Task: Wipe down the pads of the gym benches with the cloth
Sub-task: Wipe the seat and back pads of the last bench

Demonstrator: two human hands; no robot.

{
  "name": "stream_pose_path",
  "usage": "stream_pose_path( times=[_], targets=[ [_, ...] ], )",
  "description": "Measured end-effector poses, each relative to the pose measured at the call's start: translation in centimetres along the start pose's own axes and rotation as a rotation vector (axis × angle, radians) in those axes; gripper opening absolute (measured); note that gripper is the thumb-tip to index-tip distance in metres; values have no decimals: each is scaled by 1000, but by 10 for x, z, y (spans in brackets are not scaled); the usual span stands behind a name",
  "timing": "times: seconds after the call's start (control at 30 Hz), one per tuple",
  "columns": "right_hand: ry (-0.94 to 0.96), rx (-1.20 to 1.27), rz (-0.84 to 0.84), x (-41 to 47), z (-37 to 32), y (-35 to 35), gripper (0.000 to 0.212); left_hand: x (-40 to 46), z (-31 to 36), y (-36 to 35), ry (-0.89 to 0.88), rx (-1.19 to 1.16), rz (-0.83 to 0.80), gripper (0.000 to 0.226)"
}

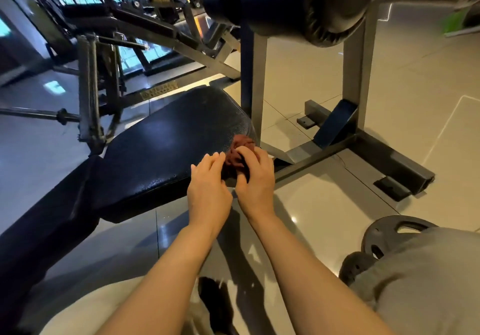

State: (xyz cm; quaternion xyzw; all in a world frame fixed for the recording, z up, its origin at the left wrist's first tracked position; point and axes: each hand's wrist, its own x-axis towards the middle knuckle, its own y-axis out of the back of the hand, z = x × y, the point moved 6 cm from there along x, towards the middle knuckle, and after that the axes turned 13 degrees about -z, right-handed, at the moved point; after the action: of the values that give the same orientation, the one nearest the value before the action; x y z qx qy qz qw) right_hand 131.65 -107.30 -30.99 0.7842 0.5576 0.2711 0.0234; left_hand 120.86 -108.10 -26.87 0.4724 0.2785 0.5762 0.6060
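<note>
Two bare forearms rise from the bottom of the frame. At centre, the right hand (255, 176) curls its fingers around a bunched dark-red cloth (237, 154) on the near right corner of the black seat pad (161, 150). The left hand (207, 186) lies just beside it, fingers straight, touching the pad edge. Weight plates (384, 241) lie at lower right.

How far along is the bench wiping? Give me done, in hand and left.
Done: nothing can be confirmed; the seat pad shows only shine, no clear wiped patch.
In hand: the right hand grips the bunched cloth at the pad's near corner, with the left hand touching beside it.
Left: most of that pad, the back pad, the roller pad overhead, and other benches.
</note>
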Motion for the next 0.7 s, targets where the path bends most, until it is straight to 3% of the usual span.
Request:
stream_pose_path(
  times=[0.2,0.33,0.43,0.5,0.6,0.7],
  targets=[
    [-180,-8,-110,5,9,5,51,2,-5,-3,3,-2,-6,63],
    [-61,-26,-66,11,-7,7,48,4,-3,-2,36,-34,-11,63],
    [-311,113,-150,2,31,2,49,4,-4,-2,75,-45,-18,62],
    [-429,150,-115,-8,49,5,47,4,-2,-2,90,-53,-7,58],
    [-281,190,8,-3,39,14,52,5,1,2,90,-58,68,46],
    [-37,210,-122,16,25,6,60,13,8,3,33,-32,174,35]
  ],
)
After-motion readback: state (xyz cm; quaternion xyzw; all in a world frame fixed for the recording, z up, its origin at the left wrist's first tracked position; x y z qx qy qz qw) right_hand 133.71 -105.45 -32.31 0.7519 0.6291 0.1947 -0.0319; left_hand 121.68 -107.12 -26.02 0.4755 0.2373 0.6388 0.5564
